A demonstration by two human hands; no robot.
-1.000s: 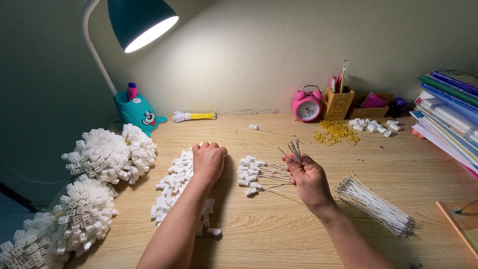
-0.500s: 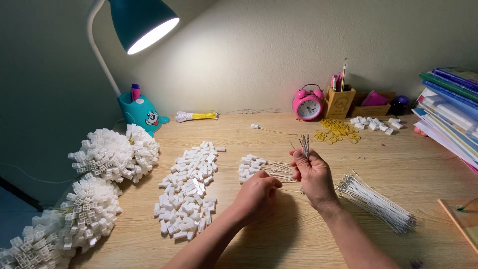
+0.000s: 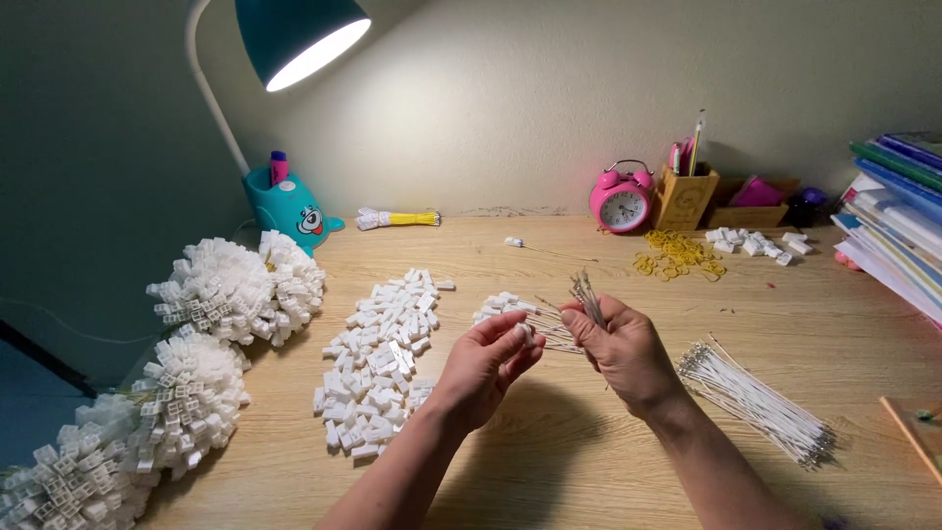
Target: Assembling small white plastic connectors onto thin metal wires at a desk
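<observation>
Between both hands (image 3: pixel 554 348), seemingly pinched, thin wires (image 3: pixel 579 304).

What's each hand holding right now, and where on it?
Right hand grips a small bunch of thin white wires near their lower part, tips fanning upward. Left hand pinches one small white connector between its fingertips.

left hand (image 3: pixel 488 361) pinching white connector (image 3: pixel 527 334), right hand (image 3: pixel 621 344) gripping wires (image 3: pixel 586 294)

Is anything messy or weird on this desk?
Mostly it is sorted into piles. Two things stray: yellow rubber bands lie scattered loose near the pink alarm clock, and one lone white connector with its wire sits apart from the pile of white connectors. Nothing looks broken.
</observation>
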